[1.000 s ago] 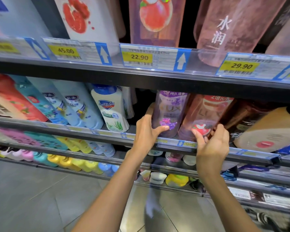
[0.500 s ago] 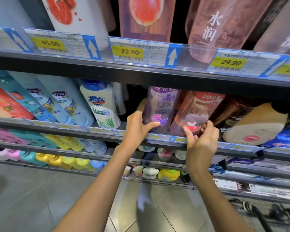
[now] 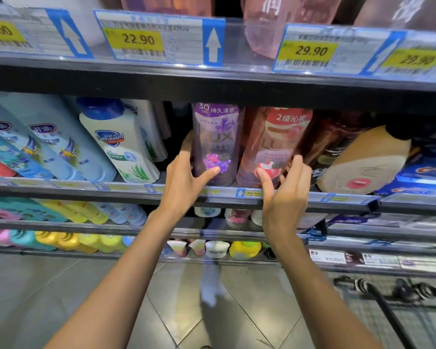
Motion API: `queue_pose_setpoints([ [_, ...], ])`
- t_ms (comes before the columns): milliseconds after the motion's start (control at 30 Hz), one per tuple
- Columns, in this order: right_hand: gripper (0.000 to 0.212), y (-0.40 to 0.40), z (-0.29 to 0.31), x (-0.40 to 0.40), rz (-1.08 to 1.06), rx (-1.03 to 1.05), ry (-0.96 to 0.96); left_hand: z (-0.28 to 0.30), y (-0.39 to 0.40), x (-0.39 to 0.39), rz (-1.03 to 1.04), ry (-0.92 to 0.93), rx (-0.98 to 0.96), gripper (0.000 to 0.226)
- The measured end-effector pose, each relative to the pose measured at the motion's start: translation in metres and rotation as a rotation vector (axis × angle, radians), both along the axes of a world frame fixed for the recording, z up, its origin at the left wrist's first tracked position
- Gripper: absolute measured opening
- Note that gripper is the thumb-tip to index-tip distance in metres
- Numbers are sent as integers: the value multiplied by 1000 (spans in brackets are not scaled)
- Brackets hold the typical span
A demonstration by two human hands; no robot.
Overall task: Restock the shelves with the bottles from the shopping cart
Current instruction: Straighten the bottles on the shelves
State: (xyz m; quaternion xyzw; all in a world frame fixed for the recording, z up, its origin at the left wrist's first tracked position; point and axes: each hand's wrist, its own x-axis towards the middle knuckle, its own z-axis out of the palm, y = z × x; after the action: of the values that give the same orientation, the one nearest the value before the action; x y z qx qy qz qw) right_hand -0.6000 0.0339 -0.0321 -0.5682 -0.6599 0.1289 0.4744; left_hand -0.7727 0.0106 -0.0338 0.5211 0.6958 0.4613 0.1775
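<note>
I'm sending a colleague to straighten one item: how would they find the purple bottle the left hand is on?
Find the yellow 22.90 price tag on the upper shelf edge; look at the shelf below it. The purple bottle stands upright there, gripped by the left hand. Unlike the pinkish-red bottle to its right and the white bottle to its left, it shows a violet flower.

Grey tile floor (image 3: 68, 293), black shelving w/ price tags (image 3: 139, 40).
</note>
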Motion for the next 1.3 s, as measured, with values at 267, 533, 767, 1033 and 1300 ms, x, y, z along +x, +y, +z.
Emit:
queue_pose_setpoints([
  [267, 67, 10, -2, 16, 84, 63, -6, -13, 0, 11, 22, 15, 115, 94],
  [533, 43, 2, -9, 36, 98, 55, 71, -14, -12, 10, 65, 86, 121, 75],
  [767, 24, -40, -140, 77, 246, -162, -89, -126, -89, 28, 141, 407, 287, 23],
  [1033, 55, 3, -254, 22, 205, -236, -98, -256, -41, 9, 216, 275, 101, 39],
  [1300, 54, 18, -303, -9, 68, -62, -25, -297, 9, -28, 118, 164, 66, 67],
])
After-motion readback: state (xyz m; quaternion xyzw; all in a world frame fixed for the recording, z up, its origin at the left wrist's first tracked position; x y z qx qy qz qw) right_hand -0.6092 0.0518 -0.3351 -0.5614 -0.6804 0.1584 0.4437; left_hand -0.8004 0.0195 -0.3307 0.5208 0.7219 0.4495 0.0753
